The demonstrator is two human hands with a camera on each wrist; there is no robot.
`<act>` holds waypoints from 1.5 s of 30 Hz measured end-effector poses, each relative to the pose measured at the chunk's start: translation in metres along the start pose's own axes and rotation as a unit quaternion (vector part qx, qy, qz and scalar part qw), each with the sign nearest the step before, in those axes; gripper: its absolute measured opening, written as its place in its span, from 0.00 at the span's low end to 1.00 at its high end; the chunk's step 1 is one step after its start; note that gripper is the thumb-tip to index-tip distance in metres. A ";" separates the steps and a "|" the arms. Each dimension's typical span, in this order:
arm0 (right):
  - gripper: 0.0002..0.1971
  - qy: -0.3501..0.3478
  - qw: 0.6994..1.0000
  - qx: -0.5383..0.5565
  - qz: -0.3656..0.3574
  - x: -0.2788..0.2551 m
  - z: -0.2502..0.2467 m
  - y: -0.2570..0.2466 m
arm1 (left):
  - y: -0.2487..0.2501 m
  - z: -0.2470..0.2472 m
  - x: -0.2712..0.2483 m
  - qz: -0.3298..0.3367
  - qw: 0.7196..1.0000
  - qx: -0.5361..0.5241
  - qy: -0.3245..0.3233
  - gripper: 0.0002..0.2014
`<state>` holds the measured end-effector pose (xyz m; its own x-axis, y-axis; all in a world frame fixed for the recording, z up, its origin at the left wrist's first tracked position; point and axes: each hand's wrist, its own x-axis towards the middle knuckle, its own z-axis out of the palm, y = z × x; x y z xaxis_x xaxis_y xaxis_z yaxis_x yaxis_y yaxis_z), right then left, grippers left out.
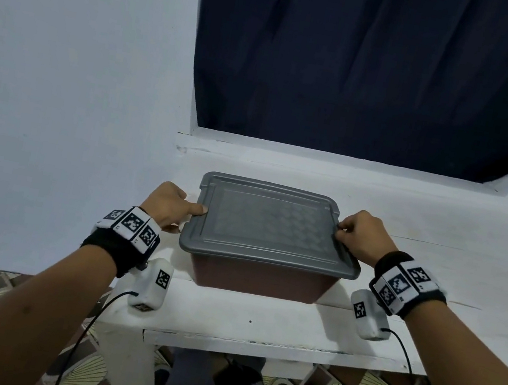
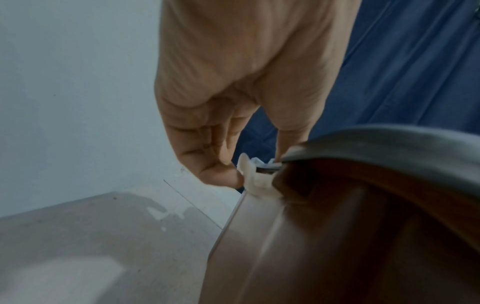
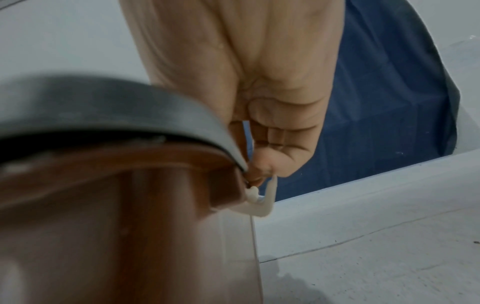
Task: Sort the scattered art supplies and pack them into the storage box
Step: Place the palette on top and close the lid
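- A brown plastic storage box (image 1: 259,281) was seen on a white painted wooden table (image 1: 439,252), near its front edge.
- The box was covered by a flat grey plastic lid (image 1: 269,222) with a checked pattern in its middle and a raised rim all round.
- A small white plastic clip (image 2: 255,181) was seen at the left end of the box, just under the lid's edge, and it was flipped out from the box.
- Another white plastic clip (image 3: 262,201) was seen at the right end, also tipped outward.
- No words or brand names could be read on the box or lid.
- Black and white square code tags (image 1: 133,225) were worn on bands at both wrists.
- The left hand (image 1: 168,206) was set at the left end of the box, with its thumb laid on top of the lid and its curled fingers (image 2: 221,174) touching the left clip.
- The right hand (image 1: 362,237) was set at the right end, with its fingers curled over the lid's edge and its fingertips (image 3: 262,170) pressed by the right clip.
- The box was held between the two hands.
- A dark blue cloth curtain (image 1: 386,69) was hung behind the table.
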<state>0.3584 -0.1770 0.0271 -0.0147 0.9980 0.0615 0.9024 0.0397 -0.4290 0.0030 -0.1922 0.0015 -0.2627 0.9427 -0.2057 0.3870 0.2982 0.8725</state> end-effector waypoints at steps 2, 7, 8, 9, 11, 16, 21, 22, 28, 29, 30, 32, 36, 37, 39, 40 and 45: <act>0.08 -0.004 1.000 -0.003 -0.003 -0.001 0.000 0.001 | 0.000 0.001 -0.002 -0.004 1.000 -0.013 0.005 0.18; 0.09 0.005 1.000 0.007 -0.011 -0.007 0.002 0.005 | -0.004 0.000 -0.009 -0.042 0.995 -0.085 -0.021 0.17; 0.10 0.005 1.000 0.006 -0.008 -0.008 0.002 0.005 | -0.003 0.000 -0.010 -0.049 0.994 -0.091 -0.024 0.18; 0.11 0.001 1.000 -0.001 -0.002 -0.008 0.001 0.004 | -0.002 0.000 -0.011 -0.053 0.994 -0.093 -0.026 0.18; 0.12 -0.018 0.999 -0.038 0.009 -0.009 -0.002 -0.001 | 0.000 0.000 -0.014 -0.054 0.994 -0.089 -0.030 0.18; 0.15 -0.014 0.986 -0.156 -0.052 -0.035 -0.011 -0.061 | 0.009 0.001 -0.024 -0.039 0.998 -0.048 -0.003 0.19; 0.21 -0.106 0.973 -0.085 -0.189 -0.063 0.024 -0.153 | 0.018 0.000 -0.030 -0.025 0.999 0.026 0.019 0.19; 0.21 -0.123 0.970 -0.077 -0.195 -0.060 0.032 -0.166 | 0.019 0.000 -0.030 -0.018 0.999 0.041 0.026 0.19; 0.20 -0.183 0.944 -0.187 -0.203 -0.030 0.039 -0.189 | 0.020 0.000 -0.023 0.012 0.992 0.117 0.049 0.21; 0.22 -0.184 0.937 -0.210 -0.210 -0.027 0.036 -0.191 | 0.020 0.000 -0.022 0.012 0.992 0.119 0.048 0.21; 0.24 -0.186 0.929 -0.232 -0.221 -0.023 0.034 -0.193 | 0.019 0.000 -0.020 0.008 0.992 0.119 0.045 0.21; 0.30 -0.205 0.913 -0.268 -0.231 -0.016 0.032 -0.198 | 0.020 -0.001 -0.023 0.004 0.992 0.121 0.040 0.21; 0.34 -0.222 0.900 -0.286 -0.241 -0.003 0.035 -0.200 | 0.022 -0.005 -0.030 -0.003 0.999 0.040 0.012 0.15; 0.34 -0.223 0.901 -0.283 -0.242 -0.002 0.035 -0.198 | 0.021 -0.007 -0.030 -0.017 1.000 0.001 0.000 0.13; 0.35 -0.229 0.900 -0.281 -0.243 0.002 0.036 -0.195 | 0.016 -0.011 -0.027 -0.041 0.998 -0.049 -0.018 0.10; 0.35 -0.231 0.898 -0.281 -0.246 0.004 0.037 -0.194 | 0.013 -0.012 -0.024 -0.043 0.997 -0.066 -0.024 0.11; 0.33 -0.227 0.890 -0.290 -0.267 0.011 0.042 -0.192 | 0.004 -0.014 -0.018 -0.075 0.981 -0.168 -0.055 0.05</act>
<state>0.1665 -0.1716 0.0720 -0.5622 0.7664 -0.3106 0.7829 0.6142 0.0986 -0.0029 -0.2104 0.0148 -0.1896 0.9083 -0.3728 0.0329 0.3853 0.9222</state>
